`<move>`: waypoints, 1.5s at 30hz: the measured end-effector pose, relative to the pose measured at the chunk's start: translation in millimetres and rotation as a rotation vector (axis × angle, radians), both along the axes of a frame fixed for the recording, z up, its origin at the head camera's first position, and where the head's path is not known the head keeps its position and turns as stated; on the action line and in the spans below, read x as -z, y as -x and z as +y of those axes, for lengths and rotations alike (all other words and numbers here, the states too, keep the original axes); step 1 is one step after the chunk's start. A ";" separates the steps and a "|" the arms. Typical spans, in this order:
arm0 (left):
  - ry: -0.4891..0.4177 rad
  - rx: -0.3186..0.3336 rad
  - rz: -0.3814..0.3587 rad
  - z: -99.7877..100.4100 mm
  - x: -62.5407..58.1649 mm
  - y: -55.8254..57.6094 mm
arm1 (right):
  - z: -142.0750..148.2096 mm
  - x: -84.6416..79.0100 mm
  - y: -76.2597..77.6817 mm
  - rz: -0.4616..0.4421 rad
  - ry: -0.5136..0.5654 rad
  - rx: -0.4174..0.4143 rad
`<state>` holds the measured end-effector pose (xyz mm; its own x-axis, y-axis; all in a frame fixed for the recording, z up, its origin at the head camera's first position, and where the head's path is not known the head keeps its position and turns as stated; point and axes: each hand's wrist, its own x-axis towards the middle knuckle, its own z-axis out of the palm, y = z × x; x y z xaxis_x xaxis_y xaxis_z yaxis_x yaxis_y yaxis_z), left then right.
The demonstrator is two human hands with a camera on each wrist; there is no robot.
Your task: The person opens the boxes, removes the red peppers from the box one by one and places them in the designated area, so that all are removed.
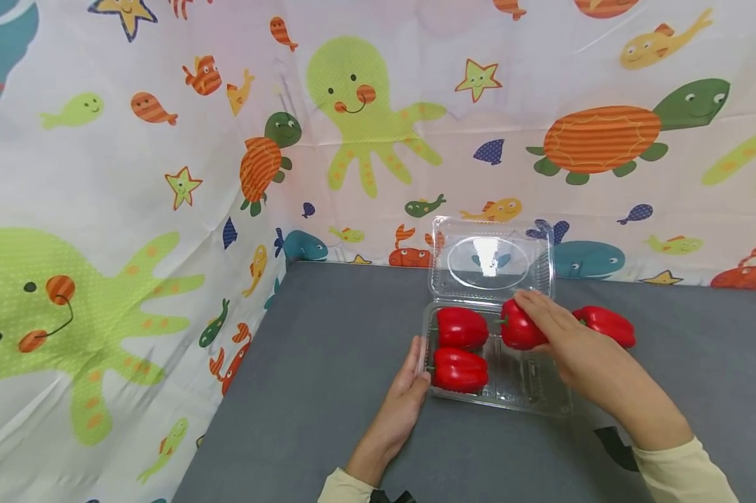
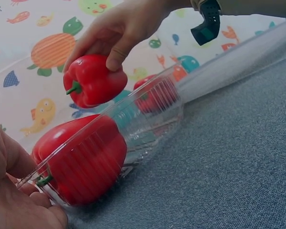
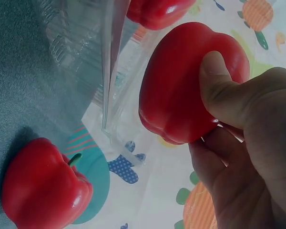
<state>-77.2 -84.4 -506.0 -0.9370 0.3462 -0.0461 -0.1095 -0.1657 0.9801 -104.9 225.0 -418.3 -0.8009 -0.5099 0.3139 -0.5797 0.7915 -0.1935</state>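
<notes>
My left hand (image 1: 398,405) grips the left side of a clear plastic clamshell box (image 1: 504,404), thumb at the rim and fingers along the outside. Two red bell peppers lie inside on the left, one at the back (image 1: 462,327) and one in front (image 1: 460,371), stems facing left. Over the box's right half, my right hand (image 1: 594,360) holds another red bell pepper (image 3: 186,86) between thumb and fingers. Its green stem (image 2: 74,88) points away from the palm in the left wrist view. One more bell pepper (image 1: 607,326) lies outside, right of the box.
The box's transparent lid (image 1: 491,276) stands raised at the back, against a curtain (image 1: 409,98) printed with sea animals. Grey cloth (image 1: 328,349) covers the table. More of the curtain runs along the left side. A dark strap (image 2: 207,24) hangs at the right wrist.
</notes>
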 end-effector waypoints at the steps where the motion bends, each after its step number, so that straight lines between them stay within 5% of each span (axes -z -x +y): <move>1: -0.003 0.004 0.003 0.6 0.0 0.3 | 1.1 -0.1 -0.3 0.006 0.002 0.004; 21: -0.001 -0.012 -0.019 3.2 0.3 0.3 | 27.6 -6.6 -1.8 -0.056 0.019 0.078; 34: 0.011 -0.013 -0.016 2.3 0.5 1.1 | 54.3 -4.3 -3.0 0.012 0.055 0.093; 45: 0.013 -0.011 -0.032 2.9 1.2 0.7 | 71.6 -8.1 -8.3 -0.050 0.027 0.197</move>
<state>-77.9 -81.5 -507.2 -0.9387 0.3352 -0.0803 -0.1389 -0.1545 0.9782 -96.6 296.7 -410.3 -0.8995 -0.3334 0.2823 -0.4028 0.8831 -0.2407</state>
